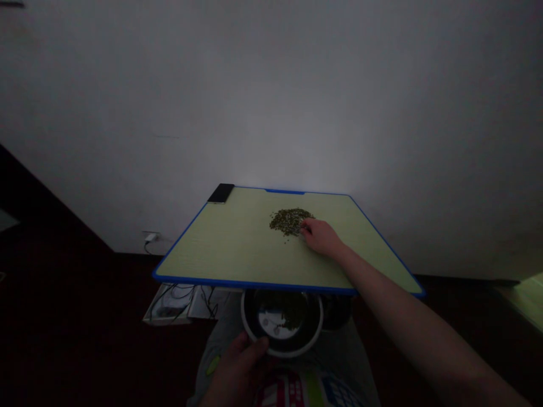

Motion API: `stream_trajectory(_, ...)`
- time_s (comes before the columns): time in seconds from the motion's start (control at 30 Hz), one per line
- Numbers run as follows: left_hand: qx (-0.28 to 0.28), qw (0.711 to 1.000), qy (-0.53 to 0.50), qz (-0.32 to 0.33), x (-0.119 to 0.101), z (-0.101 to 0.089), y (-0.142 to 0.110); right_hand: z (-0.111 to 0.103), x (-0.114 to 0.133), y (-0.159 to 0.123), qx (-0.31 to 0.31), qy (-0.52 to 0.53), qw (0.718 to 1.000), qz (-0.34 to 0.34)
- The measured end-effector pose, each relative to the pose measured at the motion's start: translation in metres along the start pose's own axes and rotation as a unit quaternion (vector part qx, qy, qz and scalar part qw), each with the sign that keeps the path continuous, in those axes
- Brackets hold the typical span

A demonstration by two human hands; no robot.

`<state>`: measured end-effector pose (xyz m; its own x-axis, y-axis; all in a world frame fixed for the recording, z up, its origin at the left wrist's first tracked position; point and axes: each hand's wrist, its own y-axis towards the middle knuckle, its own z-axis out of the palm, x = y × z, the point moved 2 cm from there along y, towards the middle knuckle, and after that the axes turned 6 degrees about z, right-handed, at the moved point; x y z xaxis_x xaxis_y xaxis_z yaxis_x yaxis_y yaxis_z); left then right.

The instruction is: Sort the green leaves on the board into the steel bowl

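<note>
A loose pile of small brownish-green grains (289,220), perhaps dried beans or seeds, is spread on the pale table (237,249) with a blue rim. At the pile's right edge is my right hand (318,234), its thumb and fingers pinched together; whatever lies between the fingertips is too small to make out. Below the table's near edge, a round bowl (282,353) with a pale rim rests over my lap. Some dark green grains lie inside it. My left hand (244,356) grips the bowl's near left rim, thumb on top.
A black phone (221,193) lies at the table's far left corner. Behind the table stands a grey wall (271,102) with a plugged-in white charger (150,238). Open boxes (169,302) with cables sit under the table's left side. A colourful printed package (292,390) lies below the bowl.
</note>
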<state>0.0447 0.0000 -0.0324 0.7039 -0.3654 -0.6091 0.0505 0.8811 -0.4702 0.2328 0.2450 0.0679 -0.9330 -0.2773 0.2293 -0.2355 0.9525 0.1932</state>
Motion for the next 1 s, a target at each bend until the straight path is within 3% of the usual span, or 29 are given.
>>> stream_trajectory(0.4, -0.019, 1.0, -0.009, -0.008, -0.0022, 0.0051, -0.0041, -0.0002, 0.0014, -0.0027, 0.003, 0.018, 1.0, -0.02)
stream_trajectory(1.0, -0.006, 1.0, -0.028, 0.002, -0.0036, 0.009, -0.0057, -0.0003, 0.0082, -0.0018, -0.016, -0.004, 1.0, 0.012)
